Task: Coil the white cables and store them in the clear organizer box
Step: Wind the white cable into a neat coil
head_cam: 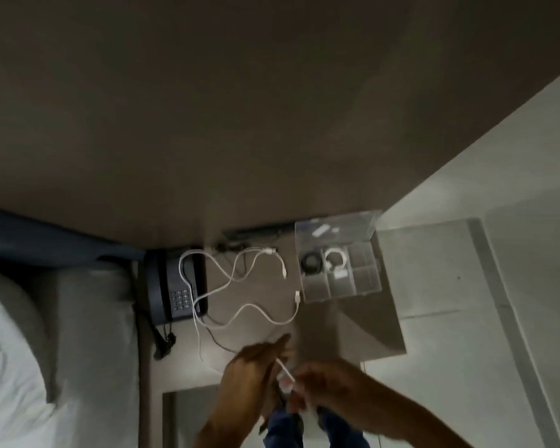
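Note:
Two white cables lie loose on the bedside table (pixel 353 321). The longer white cable (pixel 249 310) snakes from the phone towards my hands; the shorter white cable (pixel 274 255) lies nearer the wall. My left hand (pixel 251 370) and my right hand (pixel 324 388) meet near the table's front edge, both pinching the near end of a white cable (pixel 285 371); the picture is blurred here. The clear organizer box (pixel 366 279) stands open at the back right, holding a coiled white cable (pixel 335 260) and a black coil (pixel 311 261) in separate compartments.
A dark desk phone (pixel 175 286) sits at the table's left, its cord hanging off the front. A bed with white pillows (pixel 29 334) lies to the left. The wall rises right behind the table. Pale floor tiles (pixel 482 286) spread to the right.

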`<state>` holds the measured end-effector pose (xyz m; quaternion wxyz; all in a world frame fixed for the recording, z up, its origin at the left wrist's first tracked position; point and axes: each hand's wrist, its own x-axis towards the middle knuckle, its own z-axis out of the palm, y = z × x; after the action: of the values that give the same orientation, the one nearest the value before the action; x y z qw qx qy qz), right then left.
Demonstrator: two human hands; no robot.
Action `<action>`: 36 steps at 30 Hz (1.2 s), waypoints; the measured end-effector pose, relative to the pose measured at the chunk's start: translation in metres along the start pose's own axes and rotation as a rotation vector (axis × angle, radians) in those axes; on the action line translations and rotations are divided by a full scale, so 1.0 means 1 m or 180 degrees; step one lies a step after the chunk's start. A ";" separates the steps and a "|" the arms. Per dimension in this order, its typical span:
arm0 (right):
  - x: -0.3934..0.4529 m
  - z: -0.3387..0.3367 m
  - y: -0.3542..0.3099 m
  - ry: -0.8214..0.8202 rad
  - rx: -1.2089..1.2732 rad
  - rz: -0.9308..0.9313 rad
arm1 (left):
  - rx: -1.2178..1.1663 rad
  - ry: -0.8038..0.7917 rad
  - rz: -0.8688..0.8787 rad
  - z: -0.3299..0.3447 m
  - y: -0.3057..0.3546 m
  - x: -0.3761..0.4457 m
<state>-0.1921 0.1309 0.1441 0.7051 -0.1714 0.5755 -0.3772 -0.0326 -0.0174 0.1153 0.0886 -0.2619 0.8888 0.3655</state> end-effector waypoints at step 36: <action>-0.241 0.126 -0.211 0.0970 0.1041 -0.1611 | -0.0892 0.0426 0.1471 -0.308 0.253 -0.124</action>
<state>-0.1571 0.1436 0.4860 0.5130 -0.1351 0.5454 -0.6489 -0.0511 -0.0317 0.5318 -0.0931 -0.0856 0.8696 0.4773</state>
